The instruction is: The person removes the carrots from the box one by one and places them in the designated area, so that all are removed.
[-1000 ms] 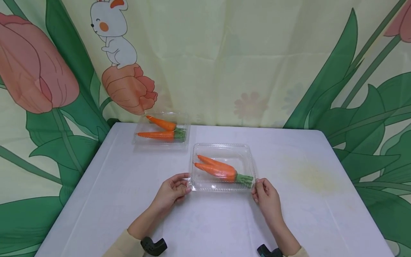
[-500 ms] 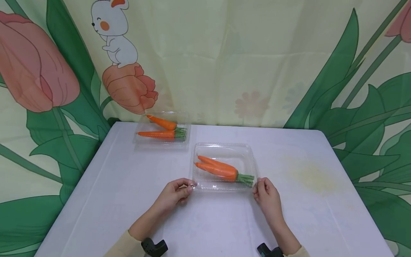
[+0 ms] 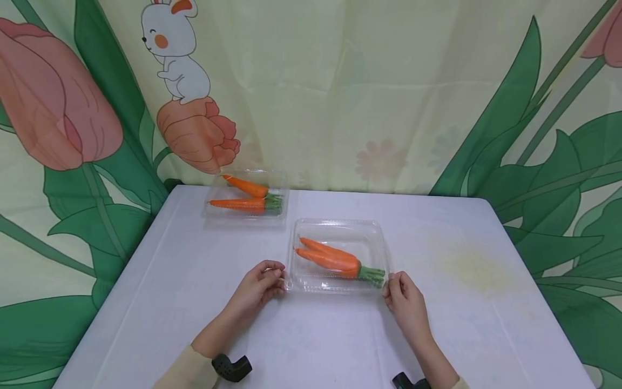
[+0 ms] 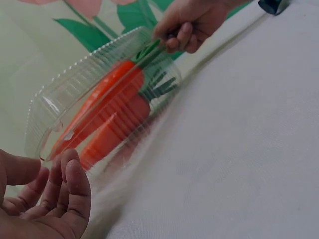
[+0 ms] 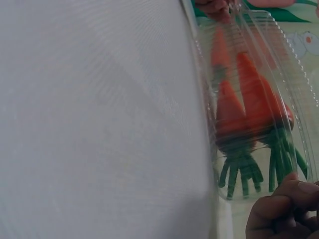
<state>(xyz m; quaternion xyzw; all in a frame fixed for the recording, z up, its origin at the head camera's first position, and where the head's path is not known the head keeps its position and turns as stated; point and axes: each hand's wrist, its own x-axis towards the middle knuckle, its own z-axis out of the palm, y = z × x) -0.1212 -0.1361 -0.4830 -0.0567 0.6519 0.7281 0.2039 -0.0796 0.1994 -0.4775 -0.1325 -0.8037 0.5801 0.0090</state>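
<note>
Two orange carrots (image 3: 335, 260) with green tops lie inside a clear plastic clamshell box (image 3: 340, 289) in the middle of the table. Clear plastic covers them from above. At the box's right front corner, my right hand (image 3: 405, 294) pinches the rim between thumb and fingers. My left hand (image 3: 257, 283) is beside the left front corner with fingers loosely bent. In the left wrist view, a gap shows between the thumb and fingers of that left hand (image 4: 50, 199). The right wrist view shows the right hand (image 5: 284, 209) at the corner near the carrot tops.
A second clear plastic box (image 3: 218, 219) with two carrots (image 3: 238, 205) stands at the back left of the white-covered table (image 3: 461, 324). Behind the table hangs a printed curtain (image 3: 311, 108) with flowers and a rabbit.
My left hand reached over the box's left front corner half a second ago and has since drawn back slightly to the left. My right hand stays at the right corner.
</note>
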